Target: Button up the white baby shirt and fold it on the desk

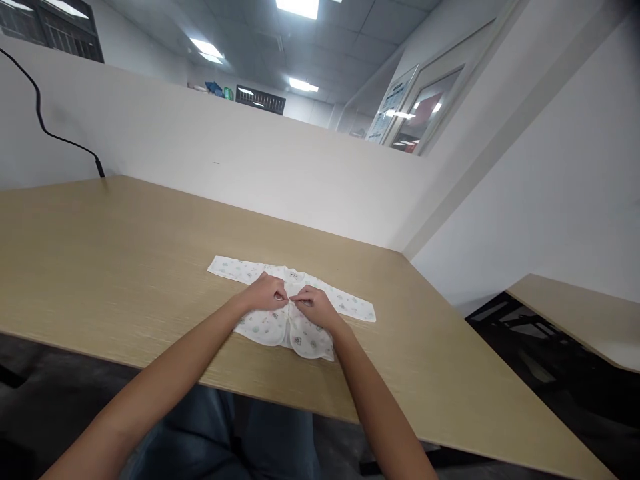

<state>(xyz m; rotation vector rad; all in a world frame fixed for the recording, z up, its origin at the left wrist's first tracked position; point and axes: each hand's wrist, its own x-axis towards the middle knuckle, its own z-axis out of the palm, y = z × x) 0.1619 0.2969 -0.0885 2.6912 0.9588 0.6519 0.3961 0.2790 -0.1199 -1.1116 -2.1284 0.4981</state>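
Note:
A small white baby shirt (260, 327) with a scattered pastel print lies spread on the table, its long sleeves stretched out to both sides and its collar away from me. Down its middle runs a front opening, and the two lower flaps part slightly below my hands. My left hand (269, 292) is closed, pinching the shirt at the left edge of that opening. Close beside it, almost touching, my right hand (313, 305) pinches at the right edge with its fingers closed. Whatever fastener lies between the fingertips is hidden.
The light wooden table (150, 247) reaches back to a low white partition (280, 167). A black cable (40, 110) hangs down at the far left. To the right, past the table's edge, stands another table (580, 313). My legs (220, 433) are below the front edge.

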